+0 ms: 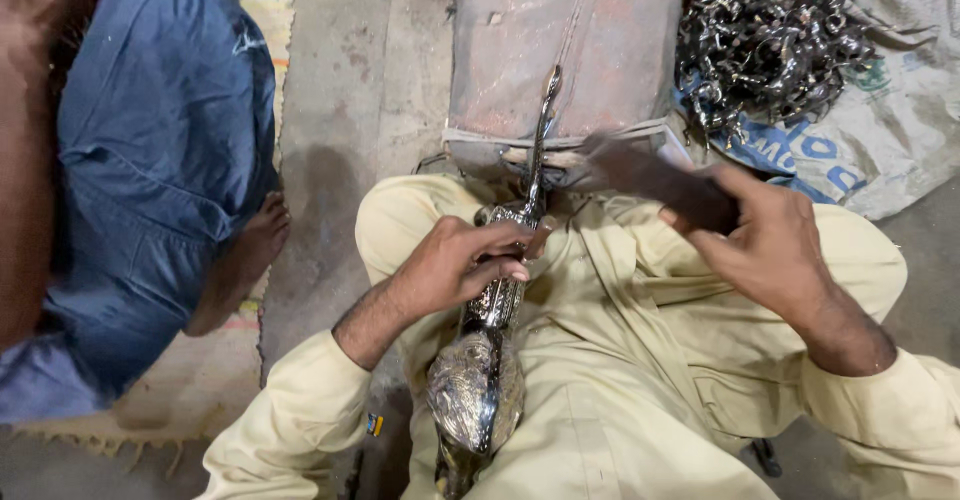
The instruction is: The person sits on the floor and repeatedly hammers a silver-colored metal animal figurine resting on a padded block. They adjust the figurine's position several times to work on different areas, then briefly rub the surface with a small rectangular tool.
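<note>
A shiny metal bird figure (pixel 478 380) is laid along the lap, its neck gripped by the closed left hand (pixel 455 265). A blurred dark file (pixel 650 175) is clasped by the right hand (pixel 770 245). Beyond, a reddish block (pixel 565 45) is seen, a heap of metal parts (pixel 770 50) on sacking (pixel 900 130), and another person's bare foot (pixel 245 260) at left.

Left hand (pixel 455 265) around metal bird figure (pixel 490 350) — right hand (pixel 765 235) gripping blurred file (pixel 640 172)

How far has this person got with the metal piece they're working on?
Looks done: the rounded end in the lap already shines. In hand: the left hand grips the ornate metal piece against the block; the right hand holds a blurred dark tool near its thin neck. Left: perhaps the pile of metal parts.
</note>
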